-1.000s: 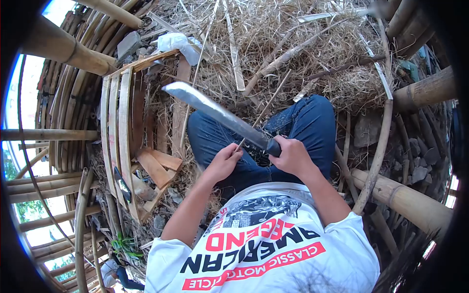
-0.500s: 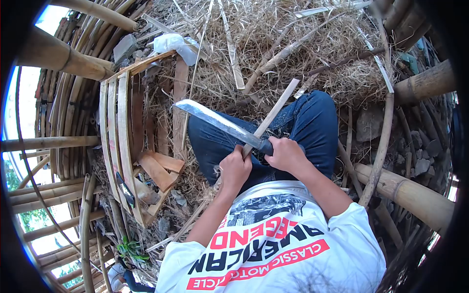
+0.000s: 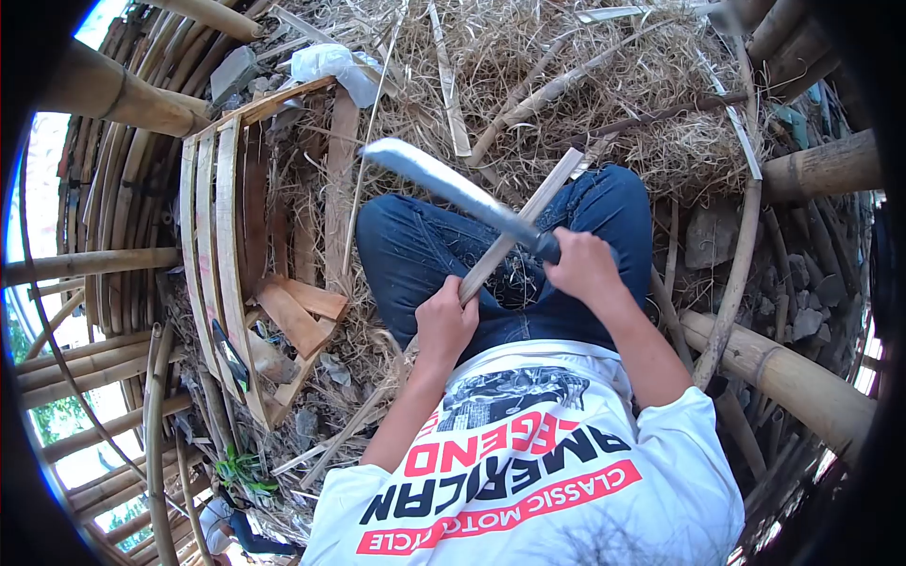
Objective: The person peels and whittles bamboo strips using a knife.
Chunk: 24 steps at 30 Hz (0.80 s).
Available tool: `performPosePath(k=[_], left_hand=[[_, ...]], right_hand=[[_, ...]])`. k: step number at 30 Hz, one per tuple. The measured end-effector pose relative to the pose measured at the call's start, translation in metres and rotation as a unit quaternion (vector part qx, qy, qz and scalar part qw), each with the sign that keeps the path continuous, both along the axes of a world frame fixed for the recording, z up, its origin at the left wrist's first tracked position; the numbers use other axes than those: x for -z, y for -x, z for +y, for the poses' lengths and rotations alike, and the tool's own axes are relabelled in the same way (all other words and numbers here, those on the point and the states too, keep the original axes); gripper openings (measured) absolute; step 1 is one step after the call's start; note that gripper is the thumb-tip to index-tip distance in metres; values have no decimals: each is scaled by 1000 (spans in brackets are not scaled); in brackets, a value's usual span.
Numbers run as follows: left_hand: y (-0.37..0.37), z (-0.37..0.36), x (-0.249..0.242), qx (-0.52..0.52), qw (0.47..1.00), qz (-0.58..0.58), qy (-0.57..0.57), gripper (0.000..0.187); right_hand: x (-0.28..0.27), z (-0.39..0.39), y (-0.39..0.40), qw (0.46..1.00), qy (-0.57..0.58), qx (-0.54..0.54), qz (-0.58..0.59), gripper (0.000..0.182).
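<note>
My left hand (image 3: 445, 319) is closed round the near end of a flat bamboo strip (image 3: 538, 204), which slants up and away to the right over my lap. In my right hand (image 3: 583, 268) is the dark handle of a machete (image 3: 444, 182). Its long, broad blade points to the upper left and crosses over the strip close to the handle. Small pale shavings lie on my dark jeans (image 3: 401, 247) between the legs.
A wooden slatted crate (image 3: 226, 222) stands at the left, with short wood offcuts (image 3: 294, 319) by it. Dry shavings (image 3: 613, 80) cover the ground ahead. Thick bamboo poles (image 3: 779, 363) run along both sides. A white plastic bag (image 3: 326, 66) lies beyond the crate.
The machete and my right hand have moved forward and right along the strip, away from my left hand. My left hand keeps its grip on the strip's near end.
</note>
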<state>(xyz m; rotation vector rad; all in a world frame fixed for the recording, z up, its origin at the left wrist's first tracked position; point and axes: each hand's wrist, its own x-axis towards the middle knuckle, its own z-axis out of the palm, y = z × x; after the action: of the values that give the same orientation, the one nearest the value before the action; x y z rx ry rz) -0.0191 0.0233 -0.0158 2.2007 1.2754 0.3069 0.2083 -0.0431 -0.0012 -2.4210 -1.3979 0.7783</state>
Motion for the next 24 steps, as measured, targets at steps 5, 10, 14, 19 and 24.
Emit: performPosePath(k=[5,10,14,19,24], left_hand=[[0,-1,0,7,1000,-4,18,15],[3,-1,8,20,1000,11,-2,16],[-1,2,8,10,1000,21,3,19],[-10,10,5,-39,998,32,27,24],[-5,14,4,-71,993,-5,96,25]], right_hand=[[-1,2,-43,998,-14,56,-26,20],[5,3,-55,997,14,61,-47,22],[2,-1,-40,998,12,59,-36,23],[-11,-12,9,999,21,-48,15,26],[-8,-14,29,994,6,-93,56,27]])
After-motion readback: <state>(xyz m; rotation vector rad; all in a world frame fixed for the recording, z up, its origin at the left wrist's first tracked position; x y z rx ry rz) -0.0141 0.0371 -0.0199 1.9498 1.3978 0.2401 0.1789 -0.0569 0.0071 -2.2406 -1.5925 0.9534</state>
